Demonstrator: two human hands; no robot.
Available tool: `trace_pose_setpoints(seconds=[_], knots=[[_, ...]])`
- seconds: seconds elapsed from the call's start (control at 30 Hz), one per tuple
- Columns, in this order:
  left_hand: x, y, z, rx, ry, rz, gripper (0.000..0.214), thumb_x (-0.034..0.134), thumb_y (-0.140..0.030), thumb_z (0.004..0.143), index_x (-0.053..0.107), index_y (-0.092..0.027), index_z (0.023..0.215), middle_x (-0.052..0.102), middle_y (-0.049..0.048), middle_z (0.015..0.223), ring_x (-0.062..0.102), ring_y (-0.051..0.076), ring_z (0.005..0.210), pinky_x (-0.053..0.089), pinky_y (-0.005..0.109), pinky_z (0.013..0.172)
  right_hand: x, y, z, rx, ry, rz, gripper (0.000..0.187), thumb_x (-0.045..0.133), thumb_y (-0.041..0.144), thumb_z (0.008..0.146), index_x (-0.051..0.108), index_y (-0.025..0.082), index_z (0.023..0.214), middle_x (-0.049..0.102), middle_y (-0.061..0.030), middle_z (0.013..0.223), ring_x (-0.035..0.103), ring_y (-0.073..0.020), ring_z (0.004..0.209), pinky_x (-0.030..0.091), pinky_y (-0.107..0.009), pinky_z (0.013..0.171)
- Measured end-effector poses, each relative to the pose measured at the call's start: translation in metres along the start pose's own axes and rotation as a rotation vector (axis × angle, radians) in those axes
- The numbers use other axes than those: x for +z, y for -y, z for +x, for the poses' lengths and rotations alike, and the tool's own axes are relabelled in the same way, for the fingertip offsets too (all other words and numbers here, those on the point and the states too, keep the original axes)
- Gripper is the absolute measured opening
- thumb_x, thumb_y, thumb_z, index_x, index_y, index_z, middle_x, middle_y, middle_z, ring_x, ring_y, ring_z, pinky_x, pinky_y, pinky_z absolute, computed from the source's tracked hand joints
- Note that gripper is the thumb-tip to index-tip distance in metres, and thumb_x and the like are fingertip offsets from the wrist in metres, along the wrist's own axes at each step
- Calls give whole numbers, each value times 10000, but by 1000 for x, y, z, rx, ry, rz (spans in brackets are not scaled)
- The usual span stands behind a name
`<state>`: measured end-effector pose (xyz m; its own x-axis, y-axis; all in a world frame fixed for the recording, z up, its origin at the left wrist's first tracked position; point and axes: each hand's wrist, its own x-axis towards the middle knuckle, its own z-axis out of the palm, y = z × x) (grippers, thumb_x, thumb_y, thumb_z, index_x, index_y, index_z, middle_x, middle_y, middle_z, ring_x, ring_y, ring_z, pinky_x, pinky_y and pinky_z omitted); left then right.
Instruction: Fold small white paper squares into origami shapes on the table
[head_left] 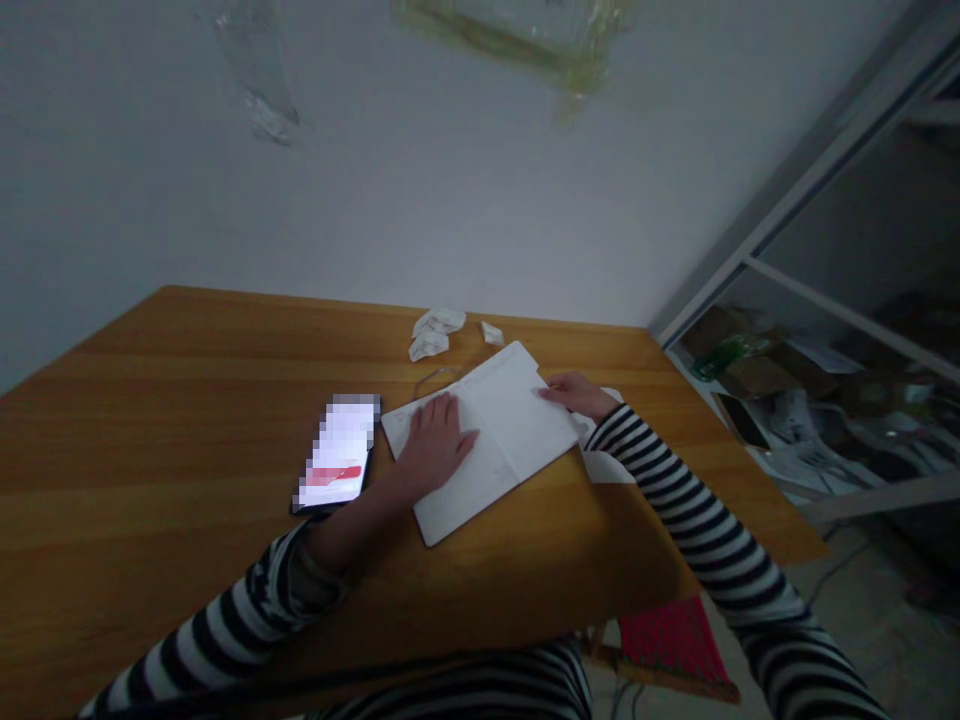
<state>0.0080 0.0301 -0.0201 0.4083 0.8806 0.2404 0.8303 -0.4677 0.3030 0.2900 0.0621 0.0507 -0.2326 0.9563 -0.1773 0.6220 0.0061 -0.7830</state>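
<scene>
A white sheet of paper point(510, 420) with a crease across it lies at a slant on the wooden table. My left hand point(435, 435) rests flat on its left part, fingers spread. At the paper's right edge, my right hand point(577, 393) pinches the border between thumb and fingers. Partly hidden under my right wrist is another white piece of paper point(607, 467). Left of my left hand lies a phone point(337, 455) with a lit screen, its content pixelated.
Crumpled white paper scraps point(435, 330) and a smaller scrap point(492, 334) lie near the wall. The wooden table point(187, 400) meets the wall at the back. To the right stands a framed shelf point(840, 390) with boxes and papers. A red cloth-covered seat point(671, 640) shows below the table edge.
</scene>
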Motion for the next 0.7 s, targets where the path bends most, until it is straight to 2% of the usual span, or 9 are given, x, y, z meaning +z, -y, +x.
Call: trace_pose_setpoints(seconds=[0.1,0.17,0.23,0.27,0.37,0.47,0.57,0.7], knots=[[-9,21,35,-98,2,-242,512,566,-269,872,484,-38,1322,527,247,1323,464,357,1271,395,494,1033,4,-7,-3,1,-12,101,315,676,445,752,618,145,675,618,5,603,530,-123,540,410,-241,526],[-12,33,59,-92,68,-403,367,605,-216,819,607,-78,1160,619,191,1180,549,326,1154,444,439,973,9,-4,-9,-41,-65,106,311,670,448,760,615,149,694,634,0,634,552,-133,572,415,-243,537],[-10,40,76,-56,114,-464,210,659,-217,769,682,-118,953,688,121,980,624,285,987,490,383,887,17,4,-21,-147,-158,49,280,636,417,816,639,149,738,672,-21,697,598,-152,632,443,-255,579],[-8,42,82,-41,124,-487,181,674,-218,751,692,-132,910,700,96,932,640,265,927,503,363,851,22,10,-28,-235,-212,-17,254,607,385,856,663,149,783,698,-34,746,627,-162,675,465,-265,622],[-1,45,87,-27,113,-565,242,701,-216,706,701,-148,938,717,74,943,657,231,853,524,338,786,41,30,-50,-428,-280,-308,186,565,287,930,714,175,920,759,-59,920,692,-185,838,491,-295,774],[4,46,85,-40,83,-628,273,729,-231,659,690,-144,914,714,74,905,663,220,792,536,337,733,61,49,-67,-505,-235,-567,216,513,247,974,720,188,992,761,-76,990,696,-196,916,488,-310,842],[3,47,85,-30,74,-685,237,732,-239,640,679,-151,853,709,68,858,666,220,781,541,339,726,70,60,-76,-476,-227,-685,243,483,237,987,716,187,1035,756,-85,1016,689,-211,950,491,-332,868],[2,47,89,-1,94,-741,209,733,-249,633,669,-155,808,717,67,847,672,224,802,540,344,747,59,55,-75,-359,-262,-598,254,479,273,989,701,214,1096,744,-76,1092,684,-209,1011,497,-347,911]])
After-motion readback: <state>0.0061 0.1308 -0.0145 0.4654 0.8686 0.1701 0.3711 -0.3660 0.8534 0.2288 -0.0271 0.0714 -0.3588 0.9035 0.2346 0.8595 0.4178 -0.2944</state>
